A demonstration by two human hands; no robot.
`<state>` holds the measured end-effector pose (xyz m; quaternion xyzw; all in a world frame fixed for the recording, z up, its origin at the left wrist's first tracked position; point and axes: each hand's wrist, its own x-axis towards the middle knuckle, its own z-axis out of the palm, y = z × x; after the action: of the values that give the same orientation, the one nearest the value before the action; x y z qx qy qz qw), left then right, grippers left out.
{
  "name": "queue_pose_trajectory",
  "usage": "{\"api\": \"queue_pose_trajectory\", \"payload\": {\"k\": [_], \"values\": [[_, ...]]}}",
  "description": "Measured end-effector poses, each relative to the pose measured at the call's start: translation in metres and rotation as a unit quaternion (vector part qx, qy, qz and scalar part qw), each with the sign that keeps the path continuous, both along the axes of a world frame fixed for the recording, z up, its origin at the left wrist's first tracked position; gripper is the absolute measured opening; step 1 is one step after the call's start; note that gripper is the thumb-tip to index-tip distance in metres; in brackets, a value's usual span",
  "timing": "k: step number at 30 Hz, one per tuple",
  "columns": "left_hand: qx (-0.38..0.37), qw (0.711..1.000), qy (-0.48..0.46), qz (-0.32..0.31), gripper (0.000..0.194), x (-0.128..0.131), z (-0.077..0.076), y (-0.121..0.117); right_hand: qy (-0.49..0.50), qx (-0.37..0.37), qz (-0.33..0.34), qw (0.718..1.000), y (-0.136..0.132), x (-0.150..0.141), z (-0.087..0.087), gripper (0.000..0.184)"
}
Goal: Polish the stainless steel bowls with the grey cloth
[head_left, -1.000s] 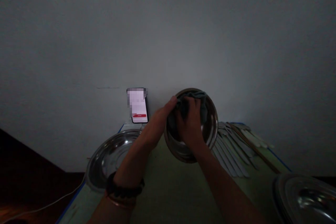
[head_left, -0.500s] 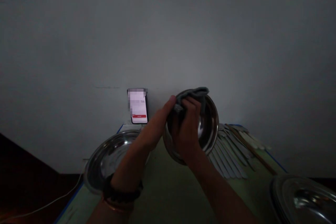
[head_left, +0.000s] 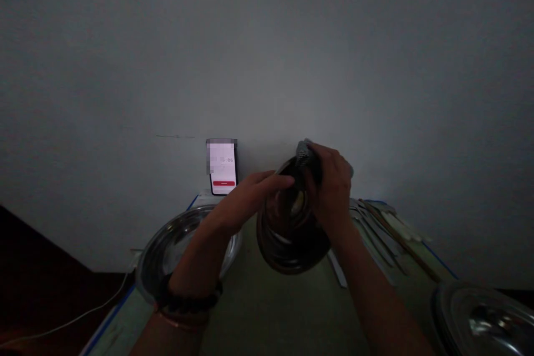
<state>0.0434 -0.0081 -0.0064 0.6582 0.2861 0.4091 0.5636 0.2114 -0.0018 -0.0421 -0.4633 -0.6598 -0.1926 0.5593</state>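
A shiny metal bowl (head_left: 292,253) is held up above the table, tilted, between my two hands. My left hand (head_left: 254,192) grips its left rim, the thumb lying over the edge and the other fingers hidden behind it. At the upper right rim, my right hand (head_left: 334,183) is closed on a grey cloth (head_left: 303,154), pressing it around the bowl's edge. Part of the cloth shows above the knuckles and beyond the fingers. The dim light hides much of the bowl's inside.
On the left of the table (head_left: 267,317) sits a wide metal basin (head_left: 156,258). A lit phone (head_left: 223,169) leans on the wall (head_left: 267,67). Several utensils (head_left: 384,233) lie fanned out to the right, and stacked metal basins (head_left: 463,311) stand at the lower right.
My right hand has moved from inside the bowl to its upper right rim, carrying the cloth. The bowl has tilted, and my left hand has shifted slightly along the left rim.
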Motion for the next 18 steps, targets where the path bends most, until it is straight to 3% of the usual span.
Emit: {"api": "queue_pose_trajectory", "payload": {"k": [3,6,9,11,13,15,16,18], "values": [[0.006,1.000,0.007,0.025,0.015,-0.005,0.001,0.001,0.112,-0.044,-0.019,0.993,0.008,0.012,-0.006,0.027],[-0.002,0.991,-0.094,0.098,0.017,-0.004,0.002,0.003,0.234,-0.104,-0.016,0.967,0.014,0.011,-0.012,0.029],[-0.006,0.959,-0.213,0.188,0.022,0.003,0.003,0.006,0.354,-0.166,0.100,0.915,0.019,-0.006,-0.018,0.034],[0.027,0.946,-0.245,0.213,0.024,0.006,0.003,0.008,0.446,-0.208,0.217,0.843,0.022,-0.020,-0.023,0.030],[0.068,0.955,-0.220,0.186,0.030,0.004,0.003,0.008,0.515,-0.249,0.279,0.771,0.026,-0.029,-0.028,0.028],[0.073,0.977,-0.158,0.119,0.045,-0.006,0.004,0.007,0.546,-0.267,0.284,0.742,0.028,-0.028,-0.030,0.029],[0.060,0.986,-0.132,0.081,0.050,-0.013,0.005,0.005,0.545,-0.265,0.271,0.747,0.028,-0.023,-0.029,0.030],[0.016,0.993,-0.109,0.037,0.041,-0.027,0.009,0.002,0.512,-0.248,0.233,0.789,0.026,-0.009,-0.023,0.031]]}}
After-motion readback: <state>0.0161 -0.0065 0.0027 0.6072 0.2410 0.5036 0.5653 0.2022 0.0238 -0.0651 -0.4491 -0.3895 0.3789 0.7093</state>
